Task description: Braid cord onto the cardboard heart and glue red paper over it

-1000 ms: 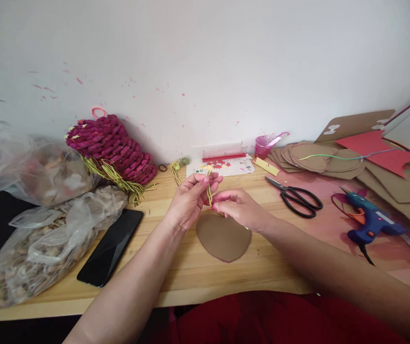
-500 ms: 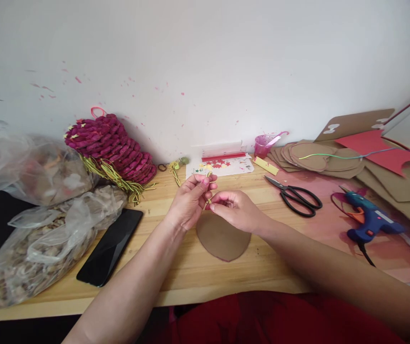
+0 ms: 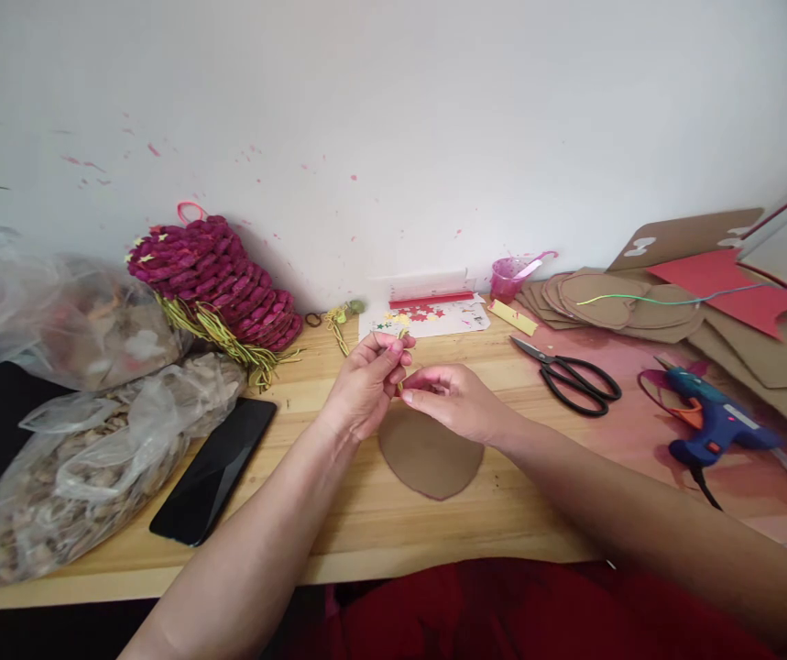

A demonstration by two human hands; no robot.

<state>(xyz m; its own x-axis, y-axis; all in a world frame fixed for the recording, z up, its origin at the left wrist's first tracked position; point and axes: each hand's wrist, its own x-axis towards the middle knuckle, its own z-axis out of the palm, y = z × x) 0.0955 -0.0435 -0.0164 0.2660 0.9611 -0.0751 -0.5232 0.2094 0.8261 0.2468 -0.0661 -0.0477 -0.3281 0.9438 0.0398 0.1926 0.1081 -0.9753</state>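
Observation:
Close together over the table's middle, both hands work on a thin yellow-green string [image 3: 401,337]. My left hand [image 3: 371,374] pinches it between thumb and fingers, and a short piece shows above the fingertips. Just to the right, my right hand [image 3: 446,398] pinches the lower part, its fingers curled; most of the string is hidden in the hands. Beneath them lies a rounded cardboard piece [image 3: 432,456], its upper part covered by the hands. Behind the hands, small red and yellow stars [image 3: 422,313] rest on a white sheet [image 3: 372,325].
Black-handled scissors [image 3: 568,378] and a blue glue gun [image 3: 715,417] lie right, before stacked cardboard [image 3: 599,298]. A pink cup [image 3: 508,277] stands at the wall. Left are a black phone [image 3: 214,472], a plastic bag [image 3: 97,477] and a magenta bundle with yellow strings [image 3: 221,284].
The view has shifted very slightly. Both hands keep nearly the same pose, still pinching the string.

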